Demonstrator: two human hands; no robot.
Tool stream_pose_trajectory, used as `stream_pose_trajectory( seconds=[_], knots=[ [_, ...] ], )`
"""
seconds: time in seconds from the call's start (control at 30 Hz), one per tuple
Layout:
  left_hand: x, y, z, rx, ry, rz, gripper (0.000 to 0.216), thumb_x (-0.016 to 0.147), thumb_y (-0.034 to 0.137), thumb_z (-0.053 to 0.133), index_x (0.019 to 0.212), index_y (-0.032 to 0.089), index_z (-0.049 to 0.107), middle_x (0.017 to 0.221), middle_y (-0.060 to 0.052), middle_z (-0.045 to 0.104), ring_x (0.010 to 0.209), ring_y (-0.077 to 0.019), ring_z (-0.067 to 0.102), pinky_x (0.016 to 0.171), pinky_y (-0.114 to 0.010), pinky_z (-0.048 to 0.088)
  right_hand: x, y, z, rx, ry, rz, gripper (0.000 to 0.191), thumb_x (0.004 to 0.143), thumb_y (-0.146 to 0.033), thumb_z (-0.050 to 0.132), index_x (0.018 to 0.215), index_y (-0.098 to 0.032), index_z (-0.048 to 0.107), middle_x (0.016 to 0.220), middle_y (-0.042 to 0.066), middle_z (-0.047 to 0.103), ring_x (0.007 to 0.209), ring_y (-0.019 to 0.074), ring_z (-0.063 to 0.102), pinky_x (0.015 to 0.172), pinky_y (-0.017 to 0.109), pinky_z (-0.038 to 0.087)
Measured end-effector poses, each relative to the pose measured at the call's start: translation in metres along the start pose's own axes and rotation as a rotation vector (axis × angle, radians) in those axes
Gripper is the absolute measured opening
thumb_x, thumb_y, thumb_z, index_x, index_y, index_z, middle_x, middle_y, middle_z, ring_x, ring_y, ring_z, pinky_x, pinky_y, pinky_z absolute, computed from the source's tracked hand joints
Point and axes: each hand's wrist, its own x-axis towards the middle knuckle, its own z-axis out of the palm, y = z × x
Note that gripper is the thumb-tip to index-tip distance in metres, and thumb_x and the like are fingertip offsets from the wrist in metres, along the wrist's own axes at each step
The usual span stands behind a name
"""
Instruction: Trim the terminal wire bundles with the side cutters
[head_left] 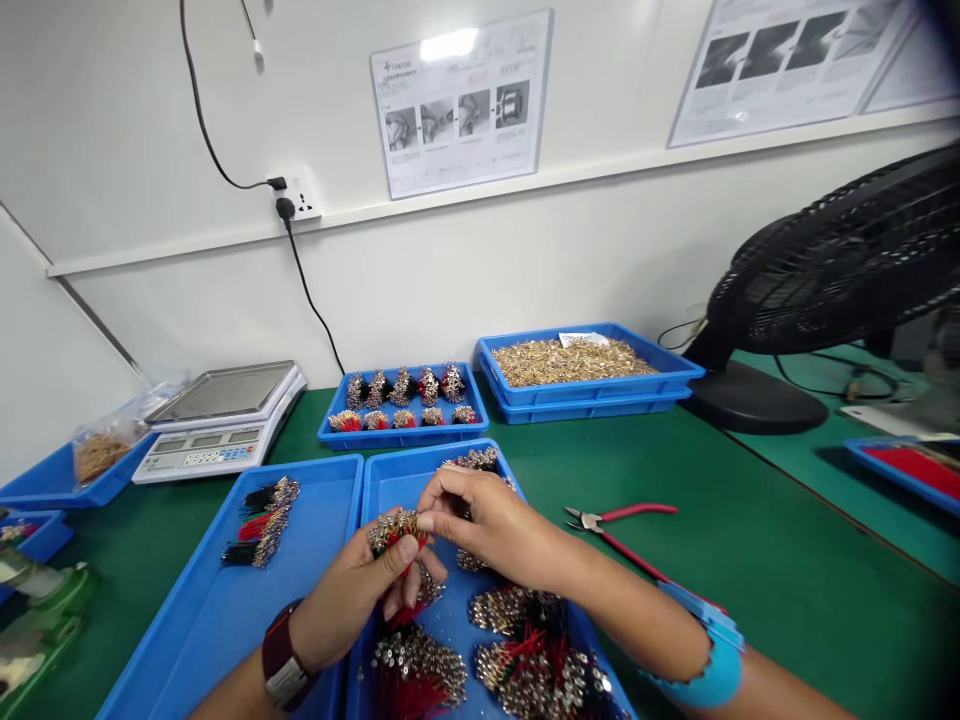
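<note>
The left hand [352, 600] enters from the lower edge, wrist raised, with a maroon-strapped wristwatch [283, 660] on the wrist. Its thumb and curled fingers pinch a bundle of red-and-black wires with metal terminals [394, 530] above a rectangular blue plastic tray [366, 600]. More such bundles [416, 670] lie in this tray. The right hand [480, 515] extends from the lower right, palm downward, with a turquoise sleeve cuff [712, 670] on the forearm. Its fingers [442, 490] are pressed together, with the tips at the bundle's upper right edge. Whether they grip any strand cannot be determined, because the hands partly cover the bundle.

A second blue tray [225, 610] to the left contains three small bundles [262, 525]. Red-handled steel pliers [622, 525] lie on the green work mat [750, 540] to the right. The lower frame edge cuts off the bundled tray and its contents. Individual terminals are too small to count.
</note>
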Motion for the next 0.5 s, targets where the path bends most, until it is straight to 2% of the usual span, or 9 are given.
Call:
stream_pose_trajectory(
  seconds=[0.2, 0.4, 0.5],
  knots=[
    [0.0006, -0.002, -0.0016, 0.01, 0.006, 0.028, 0.051, 0.089, 0.064, 0.067, 0.088, 0.013, 0.068, 0.079, -0.008, 0.074, 0.053, -0.0086, 0.051, 0.045, -0.019, 0.034, 0.0003, -0.0014, -0.0031, 0.028, -0.069, -0.02, 0.015, 0.093, -0.033, 0.064, 0.099, -0.02, 0.071, 0.089, 0.002, 0.064, 0.08, 0.0148, 0.06, 0.073, 0.03, 0.047],
    [-0.0009, -0.0031, -0.001, 0.047, 0.023, 0.047, 0.047, 0.09, 0.062, 0.068, 0.093, 0.015, 0.066, 0.069, -0.002, 0.068, 0.051, -0.0074, 0.043, 0.046, -0.019, 0.031, -0.0003, -0.0012, 0.0006, -0.036, -0.008, 0.004, 0.01, 0.09, -0.027, 0.061, 0.086, -0.019, 0.065, 0.079, 0.001, 0.061, 0.072, 0.0146, 0.055, 0.067, 0.032, 0.044],
    [-0.0005, -0.0024, -0.0001, 0.052, 0.043, 0.042, 0.047, 0.091, 0.06, 0.068, 0.103, 0.015, 0.065, 0.08, -0.006, 0.074, 0.051, -0.007, 0.043, 0.046, -0.019, 0.03, -0.0008, -0.0012, 0.0002, 0.026, -0.044, 0.015, 0.013, 0.092, -0.03, 0.06, 0.095, -0.019, 0.067, 0.084, 0.003, 0.064, 0.075, 0.0153, 0.058, 0.069, 0.032, 0.046]
  ],
)
